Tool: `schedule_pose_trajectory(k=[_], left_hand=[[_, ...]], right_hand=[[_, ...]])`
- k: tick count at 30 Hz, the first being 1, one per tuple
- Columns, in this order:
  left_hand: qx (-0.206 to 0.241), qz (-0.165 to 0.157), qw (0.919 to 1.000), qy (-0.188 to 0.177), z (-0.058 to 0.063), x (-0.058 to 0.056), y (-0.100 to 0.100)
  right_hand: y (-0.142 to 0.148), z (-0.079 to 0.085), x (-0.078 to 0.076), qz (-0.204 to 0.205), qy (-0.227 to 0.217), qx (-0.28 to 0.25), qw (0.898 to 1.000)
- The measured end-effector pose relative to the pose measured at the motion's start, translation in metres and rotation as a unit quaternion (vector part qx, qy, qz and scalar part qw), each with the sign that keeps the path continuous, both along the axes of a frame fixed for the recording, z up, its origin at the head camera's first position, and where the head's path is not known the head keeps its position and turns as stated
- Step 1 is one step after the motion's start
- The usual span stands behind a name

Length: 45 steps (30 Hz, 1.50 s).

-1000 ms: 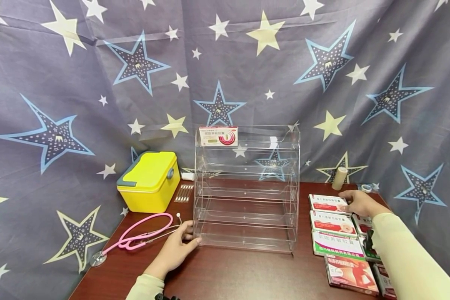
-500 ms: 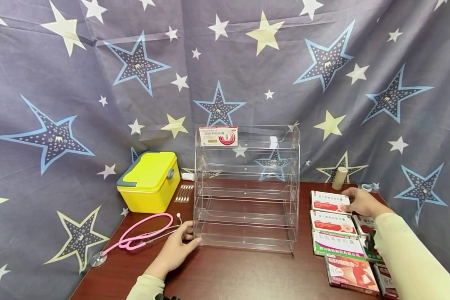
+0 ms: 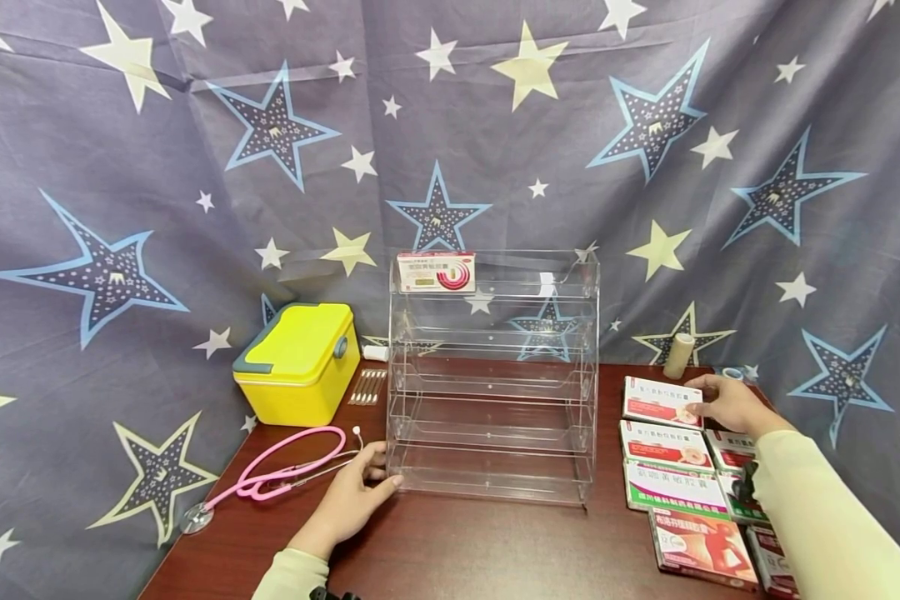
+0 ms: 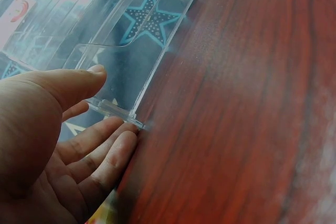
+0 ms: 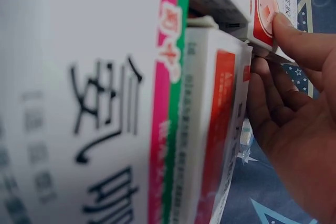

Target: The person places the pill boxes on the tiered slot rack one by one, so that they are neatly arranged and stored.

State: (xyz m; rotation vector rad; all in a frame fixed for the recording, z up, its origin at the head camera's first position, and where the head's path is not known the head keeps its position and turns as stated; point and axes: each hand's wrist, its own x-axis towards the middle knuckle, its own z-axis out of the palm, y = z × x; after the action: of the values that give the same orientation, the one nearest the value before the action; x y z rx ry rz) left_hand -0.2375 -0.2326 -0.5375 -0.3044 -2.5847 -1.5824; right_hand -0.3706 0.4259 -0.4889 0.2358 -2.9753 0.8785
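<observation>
Medicine box (image 3: 656, 402) farthest on the right is pinched by its right edge in the fingers of the right hand (image 3: 729, 407), while the left hand (image 3: 354, 502), fingers loosely parted, touches the clear rack's (image 3: 487, 484) near left corner, perhaps steadying it.

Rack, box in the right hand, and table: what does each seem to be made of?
Rack: probably acrylic, clear and glossy; the backdrop shows through and light glints off it.
Box: likely thin card, smooth; it has printed faces and crisp edges.
Table: reddish-brown, faintly shiny, wood-grained; solid wood or laminate, can't tell.
</observation>
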Motion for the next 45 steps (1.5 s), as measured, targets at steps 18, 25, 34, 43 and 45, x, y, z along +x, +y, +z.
schedule_pose_trajectory(k=[18,25,34,43,45], left_hand=[[-0.013,0.0,0.9999,0.008,-0.003,-0.002,-0.001],[-0.011,-0.001,0.9999,0.006,-0.002,-0.001,-0.001],[-0.014,-0.002,0.9999,0.0,-0.002,-0.001,0.0],[-0.017,-0.001,0.9998,-0.003,-0.002,-0.001,-0.001],[-0.017,-0.002,0.9998,-0.003,-0.001,-0.001,-0.001]], right_hand=[[0.0,0.0,-0.001,-0.014,0.045,-0.051,0.998],[0.003,0.003,0.0,-0.038,0.046,-0.114,0.992],[-0.009,0.047,0.009,-0.107,0.169,-0.214,0.956],[-0.049,0.142,0.013,-0.078,0.268,-0.461,0.842],[-0.062,0.167,0.015,-0.04,0.281,-0.51,0.812]])
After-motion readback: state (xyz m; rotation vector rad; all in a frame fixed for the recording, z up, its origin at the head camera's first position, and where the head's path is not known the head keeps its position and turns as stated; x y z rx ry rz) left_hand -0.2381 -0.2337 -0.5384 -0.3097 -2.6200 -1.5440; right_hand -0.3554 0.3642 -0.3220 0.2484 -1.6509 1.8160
